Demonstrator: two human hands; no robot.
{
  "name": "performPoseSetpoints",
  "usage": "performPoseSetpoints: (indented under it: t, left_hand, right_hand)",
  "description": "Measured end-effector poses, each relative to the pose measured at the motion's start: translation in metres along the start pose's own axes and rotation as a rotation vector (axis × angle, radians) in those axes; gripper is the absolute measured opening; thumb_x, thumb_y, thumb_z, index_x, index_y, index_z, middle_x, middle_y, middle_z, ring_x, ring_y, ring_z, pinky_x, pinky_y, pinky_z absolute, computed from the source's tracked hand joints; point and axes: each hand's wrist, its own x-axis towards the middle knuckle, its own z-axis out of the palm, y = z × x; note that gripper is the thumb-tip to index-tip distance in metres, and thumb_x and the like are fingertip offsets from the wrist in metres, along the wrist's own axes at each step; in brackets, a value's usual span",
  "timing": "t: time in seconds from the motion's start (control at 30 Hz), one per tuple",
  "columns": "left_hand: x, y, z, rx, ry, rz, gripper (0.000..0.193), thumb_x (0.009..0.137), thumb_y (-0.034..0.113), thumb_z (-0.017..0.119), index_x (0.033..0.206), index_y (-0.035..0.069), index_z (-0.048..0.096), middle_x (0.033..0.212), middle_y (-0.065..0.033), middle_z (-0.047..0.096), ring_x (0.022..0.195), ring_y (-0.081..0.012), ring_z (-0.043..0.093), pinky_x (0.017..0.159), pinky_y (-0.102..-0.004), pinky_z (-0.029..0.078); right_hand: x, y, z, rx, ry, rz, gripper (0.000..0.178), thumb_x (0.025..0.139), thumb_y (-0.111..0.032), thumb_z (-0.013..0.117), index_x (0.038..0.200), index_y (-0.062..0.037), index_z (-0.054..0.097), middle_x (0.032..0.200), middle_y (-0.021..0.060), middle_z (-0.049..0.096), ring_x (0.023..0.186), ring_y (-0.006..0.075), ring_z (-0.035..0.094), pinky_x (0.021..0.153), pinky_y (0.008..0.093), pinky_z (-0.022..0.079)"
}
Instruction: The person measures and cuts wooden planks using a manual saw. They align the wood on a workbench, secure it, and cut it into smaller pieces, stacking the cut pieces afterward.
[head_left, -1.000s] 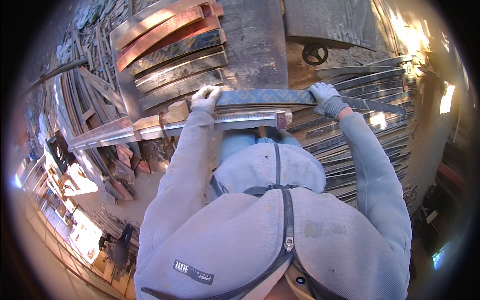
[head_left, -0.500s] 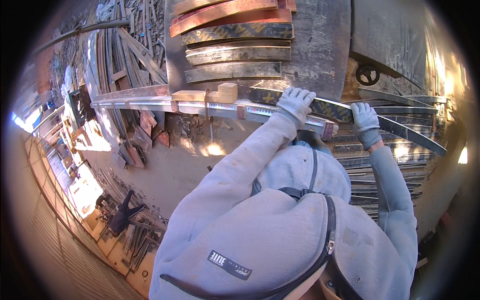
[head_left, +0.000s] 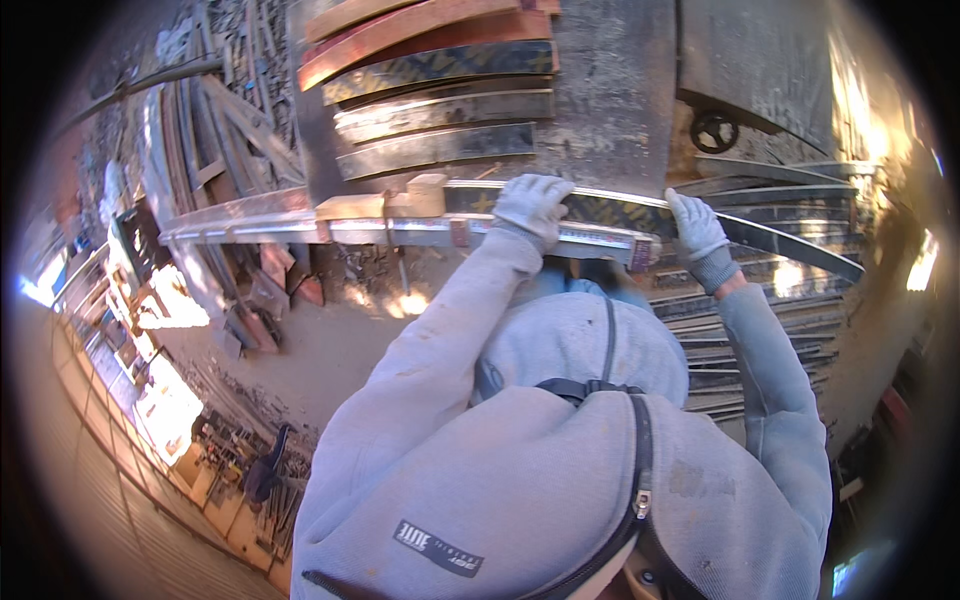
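Observation:
A long dark plywood strip with yellowish markings on its face stands on edge along a metal rail. Its left end meets a light wooden block. My gloved left hand grips the strip near that end, with the fingers over its upper edge. Farther right, my gloved right hand holds the same strip, whose free end sticks out to the right beyond it. Below the strip runs the metal rail with a measuring scale along it. A clamp sits at the wooden block.
Several cut strips, some reddish and some dark, lie on the dark table ahead. A black handwheel is at its right. Stacked strips lie to my right. Scrap wood piles up at the left; another person is at the lower left.
Both hands have slid the plywood strip left along the rail. Its left end, earlier apart from the wooden block, now meets it. The whole view has shifted slightly.

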Motion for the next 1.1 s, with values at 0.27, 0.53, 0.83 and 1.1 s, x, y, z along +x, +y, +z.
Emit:
performPoseSetpoints:
  t: [0.27, 0.53, 0.83, 1.1]
  left_hand:
    - [0.002, 0.004, -0.006, 0.076, -0.165, -0.061, 0.043, 0.089, 0.019, 0.076, 0.132, 0.019, 0.073, 0.128, -0.0085, 0.07, 0.124, -0.0326, 0.061, 0.112, -0.0474, 0.047]
    - [0.002, 0.02, 0.015, 0.242, -0.155, 0.068, 0.047, 0.099, 0.033, 0.065, 0.143, 0.019, 0.065, 0.134, -0.0106, 0.066, 0.128, -0.0327, 0.058, 0.118, -0.0515, 0.04]
    - [0.008, 0.022, 0.019, 0.184, 0.012, 0.085, 0.034, 0.093, 0.023, 0.072, 0.127, 0.02, 0.071, 0.118, -0.0075, 0.068, 0.111, -0.0325, 0.063, 0.104, -0.0502, 0.048]
    - [0.005, 0.02, 0.021, 0.225, 0.055, 0.129, 0.028, 0.095, 0.02, 0.071, 0.122, 0.021, 0.073, 0.11, -0.0055, 0.07, 0.104, -0.0318, 0.064, 0.092, -0.0477, 0.051]
  right_hand:
    - [-0.006, 0.011, -0.005, -0.109, -0.169, 0.213, 0.031, 0.085, -0.015, 0.068, 0.113, -0.0065, 0.061, 0.104, 0.014, 0.069, 0.102, 0.0333, 0.066, 0.094, 0.0476, 0.049]
    - [0.002, -0.009, -0.01, -0.192, -0.174, 0.305, 0.036, 0.076, -0.015, 0.074, 0.109, -0.0055, 0.062, 0.105, 0.0122, 0.067, 0.103, 0.0317, 0.065, 0.094, 0.0449, 0.048]
    - [-0.006, -0.009, -0.017, -0.13, 0.055, 0.27, 0.032, 0.078, -0.014, 0.071, 0.108, -0.0068, 0.061, 0.102, 0.0108, 0.065, 0.099, 0.0304, 0.064, 0.092, 0.0431, 0.047]
    - [-0.02, -0.011, -0.02, -0.035, 0.351, 0.223, 0.022, 0.087, -0.008, 0.063, 0.108, -0.005, 0.063, 0.104, 0.0161, 0.068, 0.103, 0.0369, 0.066, 0.095, 0.0475, 0.052]
